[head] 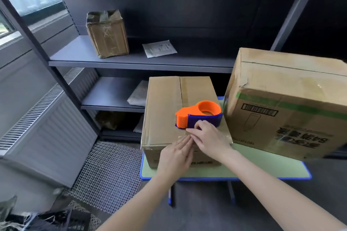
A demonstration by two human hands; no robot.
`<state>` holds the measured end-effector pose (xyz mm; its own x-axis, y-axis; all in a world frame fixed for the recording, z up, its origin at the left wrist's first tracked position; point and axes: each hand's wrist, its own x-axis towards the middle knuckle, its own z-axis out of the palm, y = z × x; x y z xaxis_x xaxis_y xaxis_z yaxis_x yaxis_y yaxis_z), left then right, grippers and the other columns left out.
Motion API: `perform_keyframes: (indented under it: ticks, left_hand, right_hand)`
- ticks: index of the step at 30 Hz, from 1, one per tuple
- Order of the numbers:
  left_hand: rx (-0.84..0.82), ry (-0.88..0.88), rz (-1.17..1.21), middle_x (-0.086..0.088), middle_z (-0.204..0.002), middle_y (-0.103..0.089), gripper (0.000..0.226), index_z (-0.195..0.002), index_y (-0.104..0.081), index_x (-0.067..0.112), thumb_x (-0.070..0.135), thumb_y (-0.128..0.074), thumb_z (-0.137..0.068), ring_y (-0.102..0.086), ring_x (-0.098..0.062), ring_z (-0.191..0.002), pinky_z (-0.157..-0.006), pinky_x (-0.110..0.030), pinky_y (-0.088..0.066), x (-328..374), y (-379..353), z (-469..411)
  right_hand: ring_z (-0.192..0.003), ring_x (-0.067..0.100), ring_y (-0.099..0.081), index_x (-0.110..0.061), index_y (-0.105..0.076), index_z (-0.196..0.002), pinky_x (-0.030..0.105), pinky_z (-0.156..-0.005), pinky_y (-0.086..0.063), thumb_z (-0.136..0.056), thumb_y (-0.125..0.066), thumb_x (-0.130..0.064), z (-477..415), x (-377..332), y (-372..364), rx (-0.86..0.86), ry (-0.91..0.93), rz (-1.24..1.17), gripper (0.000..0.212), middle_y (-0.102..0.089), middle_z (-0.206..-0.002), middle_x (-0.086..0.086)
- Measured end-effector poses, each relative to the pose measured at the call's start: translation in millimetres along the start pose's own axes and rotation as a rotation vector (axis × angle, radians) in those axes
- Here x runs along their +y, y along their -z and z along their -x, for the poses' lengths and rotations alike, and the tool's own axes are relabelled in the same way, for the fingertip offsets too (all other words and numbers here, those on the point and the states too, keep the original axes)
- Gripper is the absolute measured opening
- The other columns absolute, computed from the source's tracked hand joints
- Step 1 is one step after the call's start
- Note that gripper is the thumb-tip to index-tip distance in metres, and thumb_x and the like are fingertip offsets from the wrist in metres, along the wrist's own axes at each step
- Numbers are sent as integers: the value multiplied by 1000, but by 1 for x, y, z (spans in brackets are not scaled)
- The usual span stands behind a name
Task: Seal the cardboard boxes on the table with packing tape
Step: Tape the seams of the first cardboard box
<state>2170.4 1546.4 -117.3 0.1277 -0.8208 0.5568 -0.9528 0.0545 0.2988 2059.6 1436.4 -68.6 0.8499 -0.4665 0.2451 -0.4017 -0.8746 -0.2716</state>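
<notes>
A closed cardboard box (165,107) stands on the left of a small green table (262,165) with a blue edge. An orange and blue tape dispenser (199,114) rests on the box's top, near its front right. Clear tape runs along the top seam toward the front edge. My right hand (210,139) lies just in front of the dispenser, fingertips pressing the tape on the box top. My left hand (176,154) lies flat against the box's front top edge, fingers together, touching the right hand's fingertips. A larger printed cardboard box (287,103) stands to the right, tilted.
Dark metal shelving (131,62) rises behind the table, holding a small taped box (107,33), a paper sheet (159,48) and wrapped packets lower down. A white radiator (47,127) and white mesh mat (109,174) lie at the left on the floor.
</notes>
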Motion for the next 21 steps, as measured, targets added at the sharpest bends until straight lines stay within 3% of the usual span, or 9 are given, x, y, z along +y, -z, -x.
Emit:
perform_keyframes:
  ticks: [4,7,9,11,13,16,18,21]
  left_hand:
    - [25,50,-147,-6,-103,-72,35,-97,-75,4,24,-48,-88,-69,-19,-97,-87,-36,-55,-40,24,21]
    - [-38,64,-237,-7,-104,-72,37,-99,-74,4,22,-45,-86,-68,-21,-98,-87,-39,-54,-62,30,33]
    - [-42,49,-223,-7,-105,-71,37,-101,-73,4,12,-42,-83,-68,-21,-99,-89,-37,-50,-62,30,35]
    - [-36,58,-195,-7,-106,-71,38,-101,-73,4,9,-41,-82,-68,-21,-99,-92,-34,-48,-59,29,35]
    - [-16,98,-157,-9,-106,-71,35,-101,-73,3,13,-44,-84,-67,-23,-101,-102,-31,-39,-61,29,35]
    - [64,216,-132,-15,-114,-67,43,-108,-67,-4,30,-52,-86,-61,-29,-112,-108,-38,-32,-70,36,45]
    - [90,384,-203,-15,-116,-66,53,-112,-65,-5,39,-52,-85,-60,-28,-113,-102,-37,-39,-74,45,56]
    - [-62,675,-211,-9,-100,-65,55,-103,-62,2,52,-45,-86,-64,-27,-89,-76,-36,-52,-71,59,62]
  right_hand:
    - [-105,22,-53,-25,-62,-123,37,-88,-49,-91,-52,-35,-11,0,-13,-157,150,-32,35,-59,-114,4]
    - [-138,19,-30,-31,-48,-135,35,-109,-28,-94,-40,-39,-21,-9,-27,-290,249,-46,43,-40,-147,-1]
    - [-142,16,-21,-28,-42,-139,29,-112,-18,-97,-47,-22,-21,-11,-36,-283,289,-71,44,-34,-149,-3]
    - [-141,19,-23,-23,-42,-140,25,-111,-11,-94,-50,-10,-19,-10,-41,-254,298,-75,48,-37,-148,-1]
    - [-140,22,-27,-18,-44,-139,26,-111,-12,-91,-53,-5,-18,-12,-43,-225,298,-102,50,-40,-146,2]
    - [-140,21,-29,-13,-43,-139,34,-117,-18,-89,-52,-9,-26,-23,-45,-206,273,-120,51,-41,-146,4]
    - [-142,19,-22,-15,-37,-143,33,-118,-13,-93,-49,-16,-37,-38,-49,-221,292,-114,52,-35,-150,1]
    - [-144,22,-15,-13,-30,-145,22,-111,0,-98,-46,-19,-56,-65,-61,-261,334,-161,50,-26,-153,2]
